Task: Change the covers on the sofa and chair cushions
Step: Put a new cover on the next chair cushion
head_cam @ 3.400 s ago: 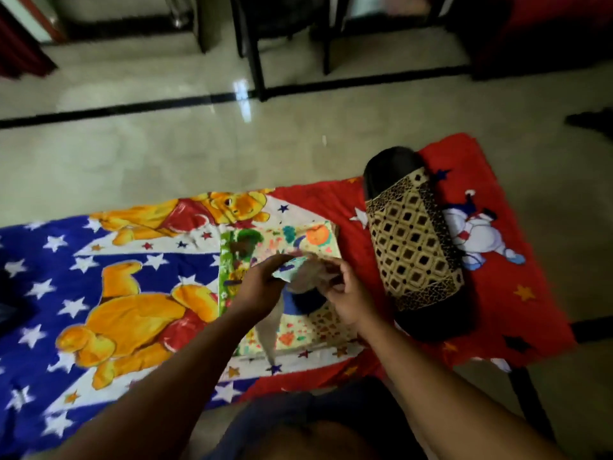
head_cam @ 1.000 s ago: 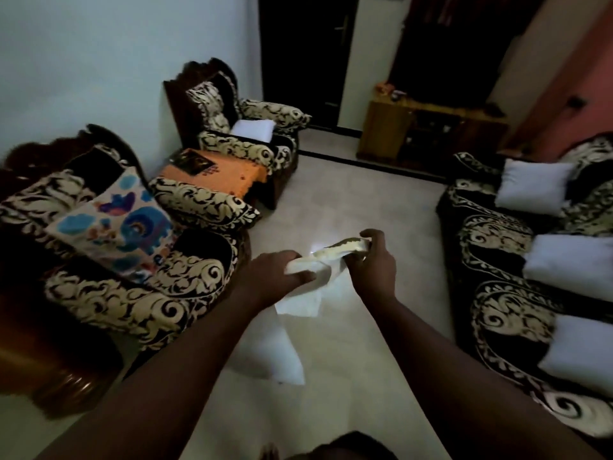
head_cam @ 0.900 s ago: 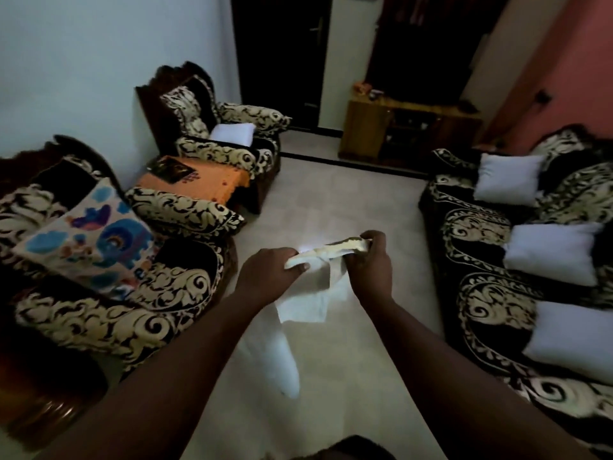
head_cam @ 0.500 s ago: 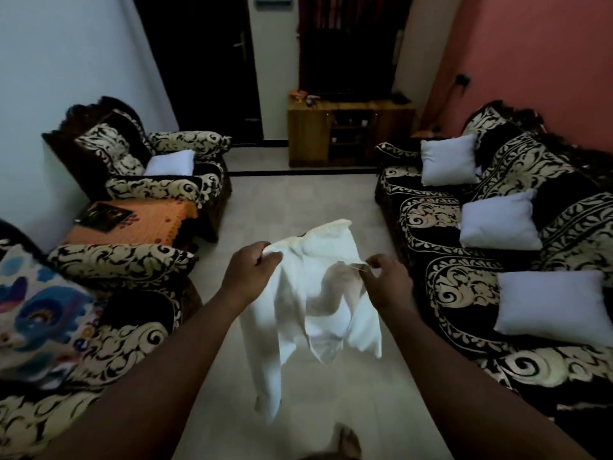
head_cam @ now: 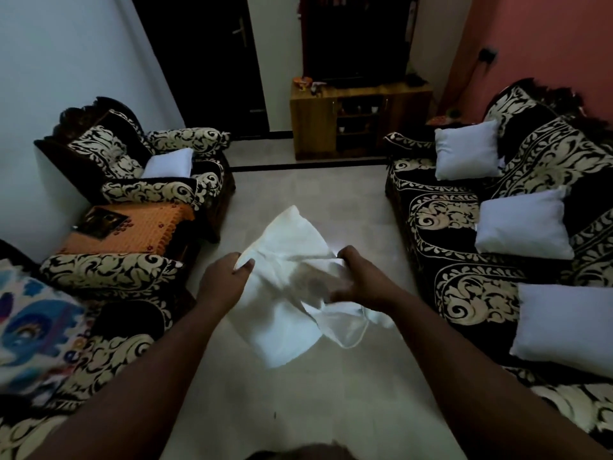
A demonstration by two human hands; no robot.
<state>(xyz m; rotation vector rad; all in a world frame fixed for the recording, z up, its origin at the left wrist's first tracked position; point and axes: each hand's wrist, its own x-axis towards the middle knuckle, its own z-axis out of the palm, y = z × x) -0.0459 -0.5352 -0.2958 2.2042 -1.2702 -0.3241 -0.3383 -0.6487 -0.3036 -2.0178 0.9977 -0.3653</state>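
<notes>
Holding a white cushion cover (head_cam: 285, 293) out over the bare floor (head_cam: 318, 393), I see my left hand (head_cam: 222, 280) pinching its upper left edge and my right hand (head_cam: 358, 277) gripping the bunched right edge, with the cloth spread between the hands and its lower corner hanging free. The floor runs open ahead between the sofa (head_cam: 464, 260) on the right, carrying three plain white cushions (head_cam: 524, 224), and the armchairs (head_cam: 139, 161) on the left.
</notes>
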